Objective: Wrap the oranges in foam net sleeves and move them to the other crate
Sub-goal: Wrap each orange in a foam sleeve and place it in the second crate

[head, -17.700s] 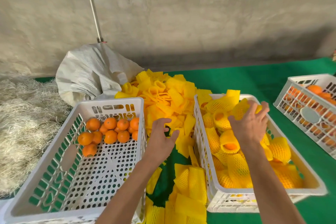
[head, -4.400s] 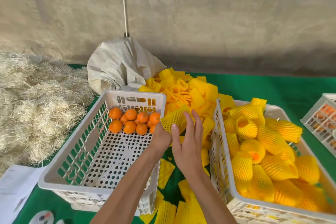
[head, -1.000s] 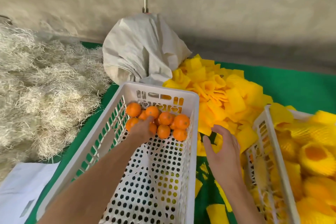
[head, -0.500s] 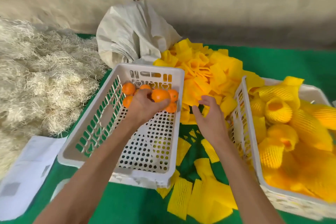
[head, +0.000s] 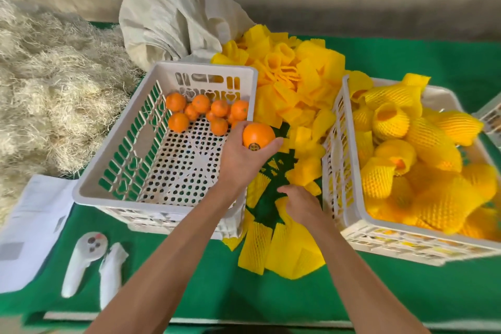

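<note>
My left hand (head: 241,154) grips an orange (head: 257,135) with a small sticker, above the right rim of the left white crate (head: 108,171). Several bare oranges (head: 202,112) lie at that crate's far end. My right hand (head: 301,205) reaches down onto flat yellow foam net sleeves (head: 284,241) lying on the green cloth between the crates; its fingers curl on a sleeve, but the grip is partly hidden. The right white crate (head: 339,160) is full of wrapped oranges (head: 423,149) in yellow sleeves.
A large heap of yellow sleeves (head: 292,78) lies behind the gap between crates. A white sack (head: 176,13) stands at the back, pale straw (head: 54,84) at the left. White paper (head: 29,230) and a white controller (head: 81,260) lie at front left.
My left hand has lifted the orange out of the left crate and carried it right, over the rim. My right hand has dropped from the heap to the sleeves nearer me.
</note>
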`<state>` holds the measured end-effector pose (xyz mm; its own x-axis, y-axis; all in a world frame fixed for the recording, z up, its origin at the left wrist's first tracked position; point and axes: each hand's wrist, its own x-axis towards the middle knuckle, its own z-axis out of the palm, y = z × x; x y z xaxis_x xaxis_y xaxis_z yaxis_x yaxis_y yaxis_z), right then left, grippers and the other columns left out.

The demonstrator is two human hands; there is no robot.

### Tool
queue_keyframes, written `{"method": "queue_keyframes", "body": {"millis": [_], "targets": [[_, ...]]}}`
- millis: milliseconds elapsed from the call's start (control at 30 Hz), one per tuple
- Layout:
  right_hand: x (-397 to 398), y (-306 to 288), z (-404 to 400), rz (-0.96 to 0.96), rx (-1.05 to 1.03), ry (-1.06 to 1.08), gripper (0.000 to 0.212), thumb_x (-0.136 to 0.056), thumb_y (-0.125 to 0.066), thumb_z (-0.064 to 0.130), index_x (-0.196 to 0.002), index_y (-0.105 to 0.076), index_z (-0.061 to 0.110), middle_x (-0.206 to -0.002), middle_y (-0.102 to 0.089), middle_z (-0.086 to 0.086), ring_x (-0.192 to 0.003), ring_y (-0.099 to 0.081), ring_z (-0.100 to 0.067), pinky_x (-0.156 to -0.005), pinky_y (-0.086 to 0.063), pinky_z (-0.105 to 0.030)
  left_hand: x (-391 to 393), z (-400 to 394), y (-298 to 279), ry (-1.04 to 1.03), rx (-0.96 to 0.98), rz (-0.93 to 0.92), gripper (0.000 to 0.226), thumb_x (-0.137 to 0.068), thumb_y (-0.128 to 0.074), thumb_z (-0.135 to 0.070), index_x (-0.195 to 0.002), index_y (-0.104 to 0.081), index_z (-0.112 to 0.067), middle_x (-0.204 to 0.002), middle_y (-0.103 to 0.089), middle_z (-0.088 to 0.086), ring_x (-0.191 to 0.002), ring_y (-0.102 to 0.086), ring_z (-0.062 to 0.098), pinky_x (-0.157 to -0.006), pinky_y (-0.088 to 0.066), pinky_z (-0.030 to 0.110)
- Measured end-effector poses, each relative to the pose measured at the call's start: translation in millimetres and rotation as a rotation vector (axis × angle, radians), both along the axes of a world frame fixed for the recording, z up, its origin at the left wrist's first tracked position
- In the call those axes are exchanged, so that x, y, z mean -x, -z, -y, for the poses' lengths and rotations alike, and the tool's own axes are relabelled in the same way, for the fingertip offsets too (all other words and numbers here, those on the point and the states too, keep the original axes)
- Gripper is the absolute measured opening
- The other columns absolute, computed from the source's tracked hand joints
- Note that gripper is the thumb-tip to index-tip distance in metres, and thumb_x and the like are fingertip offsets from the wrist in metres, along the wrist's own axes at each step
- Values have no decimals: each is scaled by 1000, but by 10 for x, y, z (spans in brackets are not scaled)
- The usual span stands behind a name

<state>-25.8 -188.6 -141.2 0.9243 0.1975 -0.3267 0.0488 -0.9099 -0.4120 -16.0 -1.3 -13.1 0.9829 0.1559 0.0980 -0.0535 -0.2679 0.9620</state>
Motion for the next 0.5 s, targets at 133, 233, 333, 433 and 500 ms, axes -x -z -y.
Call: {"method": "queue_keyframes", "body": {"millis": [133, 233, 333, 433, 500], "targets": [[59, 131, 63, 42, 191, -101, 46, -98, -60, 10, -141, -56, 23, -142, -54, -3, -134, -47, -23, -108, -43, -39, 40, 50, 31, -26, -82, -2, 71, -66, -81, -76, -119, -48, -43, -109, -59, -19, -91, -66, 6, -77, -62, 41], [25, 127, 83, 138, 251, -122, 32, -98, -60, 18, -129, -62, 22, -131, -59, -2, -127, -48, -22, -105, -38, -35, 57, 49, 18, -48, -70, -34, 80, -62, -80, -80, -123, -44, -42, -107, -58, -20, -89, -66, 4, -78, -62, 43], [-66, -55, 41, 186, 235, -58, 17, -96, -61, 24, -112, -66, 19, -115, -66, -2, -113, -56, -23, -93, -41, -35, 58, 41, -6, -8, -34, -55, 86, -66, -85, -71, -131, -37, -41, -117, -52, -21, -96, -66, 10, -80, -61, 40], [-238, -436, -21, 264, 124, 123, 20, -89, -65, 36, -97, -65, 18, -95, -68, -1, -94, -61, -24, -71, -40, -33, 0, 11, -72, 89, 89, -133, 83, -77, -84, -59, -138, -33, -37, -116, -56, -11, -88, -69, 6, -73, -58, 24], [-323, -766, -70, 275, -69, 278, 25, -87, -68, 43, -91, -61, 19, -82, -63, 3, -81, -60, -23, -61, -39, -32, -61, -27, -148, 134, 207, -209, 65, -91, -76, -46, -138, -36, -28, -105, -60, 0, -71, -66, 5, -63, -53, 18]]}}
